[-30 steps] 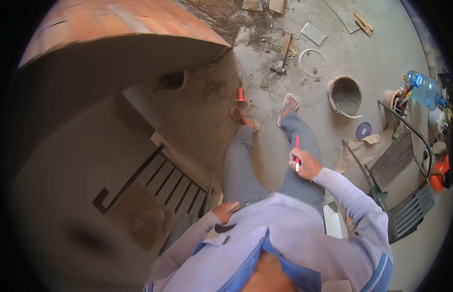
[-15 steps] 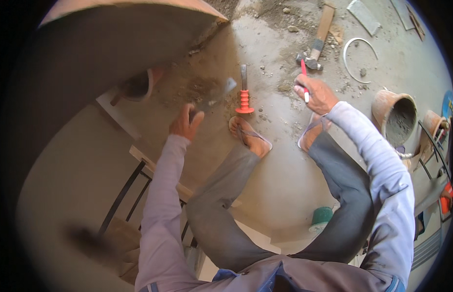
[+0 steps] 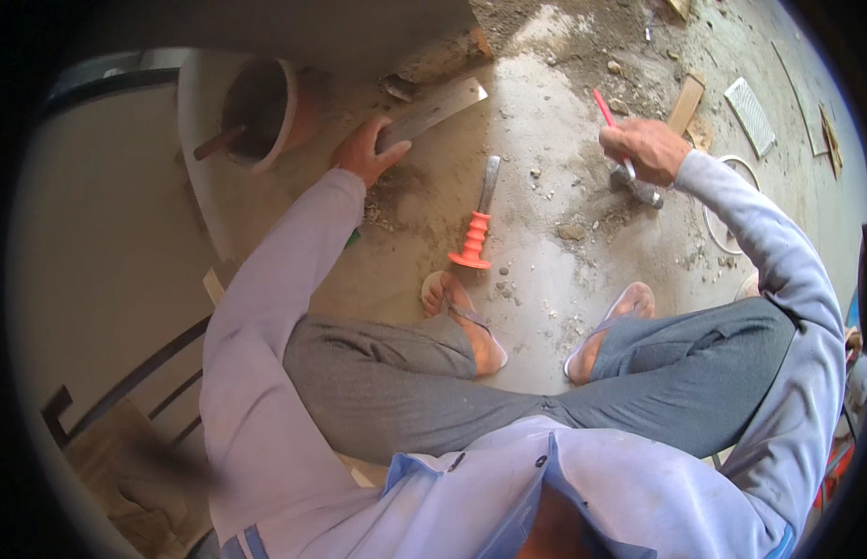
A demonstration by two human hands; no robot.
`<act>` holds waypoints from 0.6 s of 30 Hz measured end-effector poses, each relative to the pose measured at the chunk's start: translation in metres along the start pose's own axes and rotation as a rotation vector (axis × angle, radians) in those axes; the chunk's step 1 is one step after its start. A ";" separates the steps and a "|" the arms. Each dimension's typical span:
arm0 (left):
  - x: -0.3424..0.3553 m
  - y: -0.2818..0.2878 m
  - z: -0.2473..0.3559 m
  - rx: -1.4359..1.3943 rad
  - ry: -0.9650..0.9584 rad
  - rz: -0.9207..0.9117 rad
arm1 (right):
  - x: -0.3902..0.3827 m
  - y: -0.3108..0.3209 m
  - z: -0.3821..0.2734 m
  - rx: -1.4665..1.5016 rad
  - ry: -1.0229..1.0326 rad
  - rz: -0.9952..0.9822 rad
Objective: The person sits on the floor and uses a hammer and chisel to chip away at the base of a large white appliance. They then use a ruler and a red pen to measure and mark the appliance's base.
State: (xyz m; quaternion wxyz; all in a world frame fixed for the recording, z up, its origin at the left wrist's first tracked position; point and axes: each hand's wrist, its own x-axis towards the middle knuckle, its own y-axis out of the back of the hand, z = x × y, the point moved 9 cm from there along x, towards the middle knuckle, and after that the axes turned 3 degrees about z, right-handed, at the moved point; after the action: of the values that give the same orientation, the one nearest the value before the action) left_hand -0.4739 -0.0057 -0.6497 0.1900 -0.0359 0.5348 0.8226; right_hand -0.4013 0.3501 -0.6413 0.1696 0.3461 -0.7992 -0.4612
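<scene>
Gritty floor (image 3: 536, 312); grey strip (image 3: 435, 115) juts rightward from left hand (image 3: 364, 155).

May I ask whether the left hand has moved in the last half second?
Yes, forward: against the orange-handled chisel, the left hand went from about grip level to about tip level.

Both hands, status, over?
Left hand gripping flat grey strip. Right hand holding red-and-white pen. Orange-handled chisel on floor near left foot.
</scene>
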 end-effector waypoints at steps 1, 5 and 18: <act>0.010 0.001 0.004 -0.011 -0.023 0.029 | 0.011 0.001 0.016 -0.023 -0.040 -0.013; 0.024 -0.005 0.005 -0.025 0.012 -0.021 | 0.023 0.011 0.025 -0.101 -0.120 0.008; 0.034 0.017 -0.032 0.015 -0.074 0.098 | -0.024 -0.019 0.012 0.044 -0.220 -0.241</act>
State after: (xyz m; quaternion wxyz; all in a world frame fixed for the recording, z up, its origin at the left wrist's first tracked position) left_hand -0.5162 -0.0309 -0.6576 0.1694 0.0219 0.5345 0.8277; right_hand -0.3841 0.3677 -0.6621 0.0170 0.3902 -0.7756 -0.4958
